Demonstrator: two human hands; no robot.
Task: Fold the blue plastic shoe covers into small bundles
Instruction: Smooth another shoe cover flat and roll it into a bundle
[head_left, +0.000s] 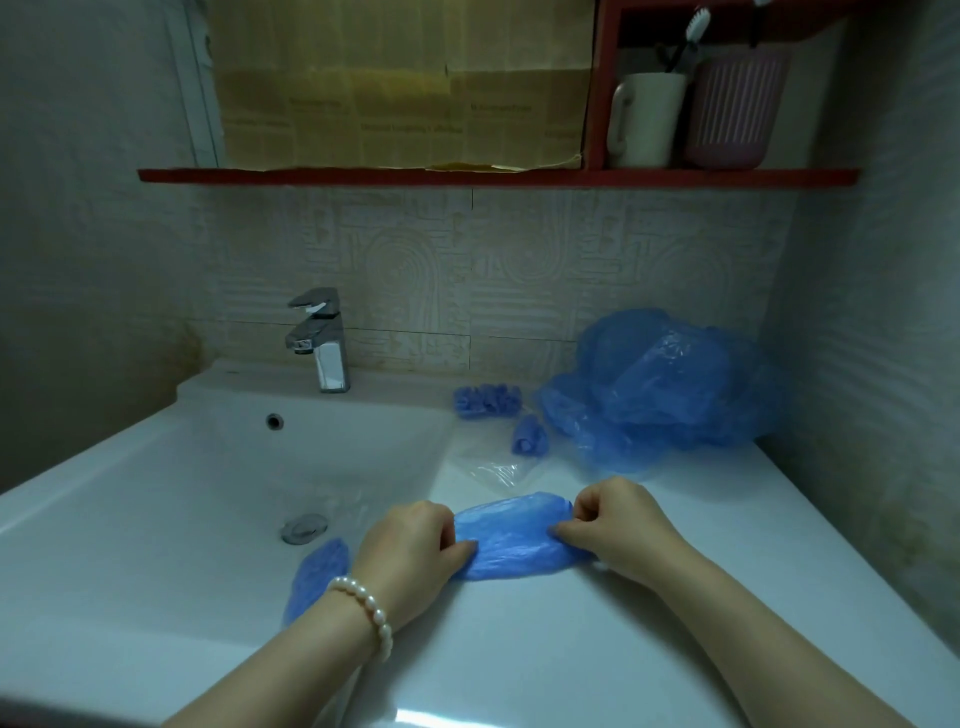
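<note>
A blue plastic shoe cover (514, 538) lies stretched flat on the white counter beside the basin. My left hand (413, 545) pinches its left end and my right hand (615, 525) pinches its right end. A loose heap of unfolded blue shoe covers (670, 387) fills the back right corner. Two small blue bundles sit in front of it: a wider one (487, 400) and a rolled one (530, 436). Another blue cover (314, 577) lies inside the basin, partly hidden behind my left wrist.
The white sink basin (156, 493) with its drain (304, 527) takes up the left. A chrome tap (322, 340) stands at the back. A clear plastic wrapper (488, 470) lies on the counter. A red shelf (467, 176) above holds a mug (647, 119) and a pink holder (732, 111).
</note>
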